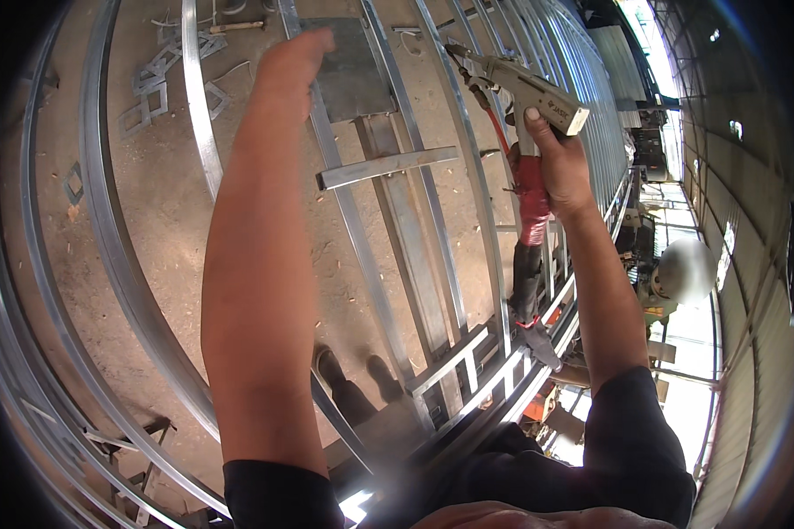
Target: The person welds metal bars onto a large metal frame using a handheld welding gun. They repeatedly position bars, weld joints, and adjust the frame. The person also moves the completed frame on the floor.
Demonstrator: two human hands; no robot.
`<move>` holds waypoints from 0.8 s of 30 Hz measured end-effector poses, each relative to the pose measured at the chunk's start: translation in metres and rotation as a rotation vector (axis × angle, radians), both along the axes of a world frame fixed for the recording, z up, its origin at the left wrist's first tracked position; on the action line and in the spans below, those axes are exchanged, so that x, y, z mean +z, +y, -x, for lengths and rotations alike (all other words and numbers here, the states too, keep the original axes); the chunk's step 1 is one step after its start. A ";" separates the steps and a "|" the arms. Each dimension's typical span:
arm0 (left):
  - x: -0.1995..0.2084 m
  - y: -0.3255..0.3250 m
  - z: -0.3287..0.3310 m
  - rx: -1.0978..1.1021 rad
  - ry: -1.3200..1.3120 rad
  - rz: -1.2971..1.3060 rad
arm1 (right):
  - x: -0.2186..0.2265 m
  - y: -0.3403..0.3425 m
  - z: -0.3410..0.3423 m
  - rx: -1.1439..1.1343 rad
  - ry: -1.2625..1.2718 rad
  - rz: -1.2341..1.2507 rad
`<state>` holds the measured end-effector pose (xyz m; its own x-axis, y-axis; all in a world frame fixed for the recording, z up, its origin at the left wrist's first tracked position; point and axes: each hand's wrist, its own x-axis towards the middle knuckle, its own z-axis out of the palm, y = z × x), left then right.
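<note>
My right hand is closed around a welding gun. The gun has a beige boxy body, a red-taped grip and a dark cable running down toward me. Its narrow tip points up and to the left, above the metal bars. My left arm stretches far forward, and my left hand is by the edge of a dark flat metal plate. Its fingers are blurred and partly hidden, so what they hold, if anything, does not show. Nearer to me, a short square metal tube lies across the long metal rails.
Long curved-looking steel tubes run along the left. Diamond-shaped metal pieces and a hammer-like tool lie on the dusty floor. A welded ladder-like frame is near my body. Another person is at the right.
</note>
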<state>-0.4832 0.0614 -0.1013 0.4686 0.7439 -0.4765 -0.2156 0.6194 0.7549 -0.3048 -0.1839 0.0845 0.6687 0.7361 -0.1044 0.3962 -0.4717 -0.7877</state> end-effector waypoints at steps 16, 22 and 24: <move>0.039 -0.017 0.011 0.038 -0.023 0.057 | -0.016 -0.009 -0.021 0.007 0.108 -0.004; 0.021 -0.008 0.008 0.025 -0.013 0.012 | -0.023 -0.012 -0.028 0.031 0.119 -0.038; 0.022 -0.008 0.009 0.022 0.002 -0.001 | -0.021 -0.012 -0.027 0.029 0.129 -0.024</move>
<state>-0.4921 0.0538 -0.0794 0.4507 0.7546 -0.4769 -0.2278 0.6138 0.7559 -0.2778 -0.1955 0.0631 0.6290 0.7586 -0.1699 0.3045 -0.4416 -0.8439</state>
